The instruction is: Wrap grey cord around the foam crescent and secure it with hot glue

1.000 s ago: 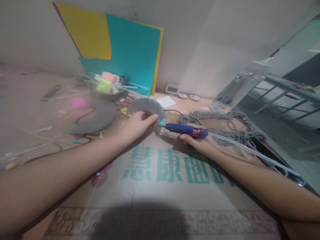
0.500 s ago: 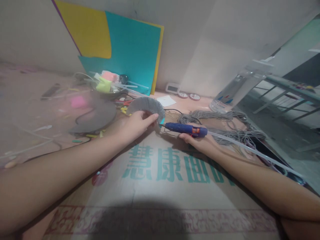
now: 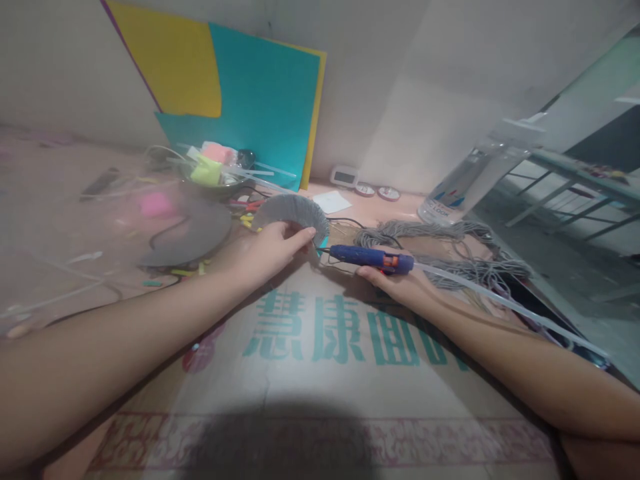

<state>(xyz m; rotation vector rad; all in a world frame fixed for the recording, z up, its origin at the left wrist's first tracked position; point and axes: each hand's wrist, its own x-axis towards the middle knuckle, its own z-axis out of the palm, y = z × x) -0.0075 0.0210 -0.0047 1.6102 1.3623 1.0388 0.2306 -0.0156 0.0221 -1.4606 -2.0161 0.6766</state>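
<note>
My left hand grips the lower edge of a grey curved piece wrapped in cord, thumb and fingers pinched at its right end. A bit of turquoise shows beside that end. In my right hand is a blue glue gun, its nozzle pointing left and close to my left fingertips. A long clear glue stick runs out of the back of the gun over my right forearm. Whether the nozzle touches the grey piece cannot be made out.
Grey cord bundles lie right of the gun, with a clear bottle behind. A bowl of coloured pieces stands back left, near a grey curved sheet. Turquoise and yellow boards lean on the wall. Printed cardboard lies in front.
</note>
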